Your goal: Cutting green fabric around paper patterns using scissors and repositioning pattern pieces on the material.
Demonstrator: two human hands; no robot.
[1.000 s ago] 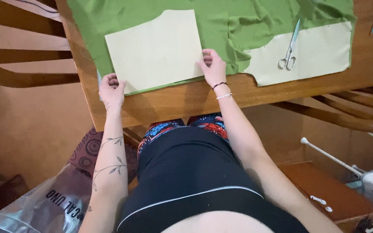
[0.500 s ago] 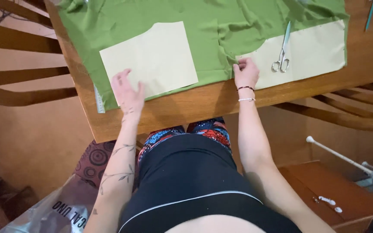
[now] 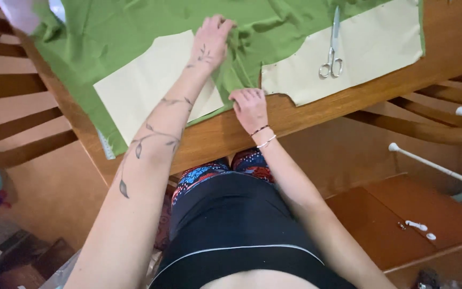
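Green fabric (image 3: 135, 24) covers a wooden table (image 3: 316, 115). Two cream paper pattern pieces lie on it: one on the left (image 3: 145, 85), one on the right (image 3: 370, 48). My left hand (image 3: 212, 40) reaches across the left pattern piece and presses on the wrinkled fabric beyond its far corner, fingers bent. My right hand (image 3: 249, 104) rests flat at the table's near edge, fingertips on the fabric's edge between the two pattern pieces. Silver scissors (image 3: 332, 48) lie on the right pattern piece, away from both hands.
Wooden chair rails (image 3: 22, 123) stand at the left and curved chair arms (image 3: 429, 128) at the right. A low wooden box (image 3: 402, 219) and white rods (image 3: 429, 163) are at the lower right. Bags and clutter lie on the floor at the lower left.
My left hand moved from the table's near edge up across the left pattern piece onto the fabric. My right hand shifted left along the edge. The view moved closer to the table.
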